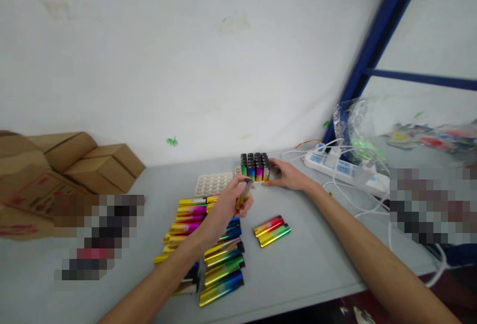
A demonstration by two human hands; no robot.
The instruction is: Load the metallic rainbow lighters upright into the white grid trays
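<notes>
My left hand (236,197) is closed around a gold lighter with a dark top (244,192), held tilted above the table in front of the upright lighters. These upright lighters (255,166) stand packed in rows, black tops up, in a pale tray (237,170). At their right side is my right hand (285,174), its thumb at the tray's front edge and its fingers by the back corner, gripping it. Behind my left hand lies a white tray with round holes (214,184). Shiny multicoloured lighters (223,272) lie in two columns, partly hidden by my left forearm.
Two lighters (272,230) lie apart near the table's middle. Cardboard boxes (100,167) stand at the left. On the right are a white power strip (346,172) with tangled cables, clear plastic bags (354,120) and a blue metal frame (357,73). A white wall (186,65) closes the back.
</notes>
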